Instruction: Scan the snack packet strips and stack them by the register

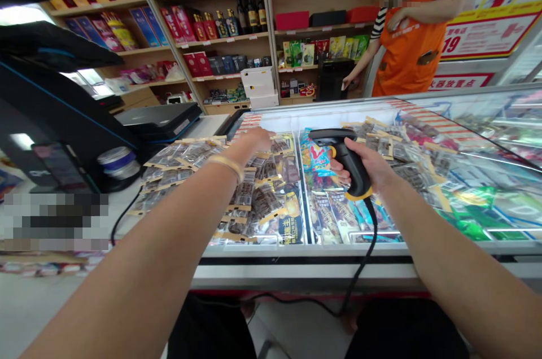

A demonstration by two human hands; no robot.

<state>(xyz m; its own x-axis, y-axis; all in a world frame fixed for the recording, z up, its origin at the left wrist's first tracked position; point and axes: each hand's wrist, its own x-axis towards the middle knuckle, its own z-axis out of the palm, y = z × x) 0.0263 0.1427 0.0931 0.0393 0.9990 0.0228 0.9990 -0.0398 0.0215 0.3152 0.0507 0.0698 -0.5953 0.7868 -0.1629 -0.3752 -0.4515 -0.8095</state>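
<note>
My right hand point(372, 164) is closed around the grip of a black and yellow barcode scanner point(358, 170), its head pointing left. From the grip a black cord point(369, 246) hangs down over the front edge. My left hand point(257, 140), with a band on the wrist, reaches over clear snack packets point(265, 201) with tan header strips. Its fingers are mostly hidden behind the back of the hand, so whether they grip a packet does not show. More of these packets point(169, 164) are spread to the left. Below the scanner lie wrapped ice creams point(334, 215).
The glass-topped freezer point(262, 271) spans the front, with more packets point(419, 178) on its right side. At left stand a dark checkout machine point(55, 116) and a tape roll point(118, 162). Behind are stocked shelves point(212, 31) and a person in an orange apron point(406, 48).
</note>
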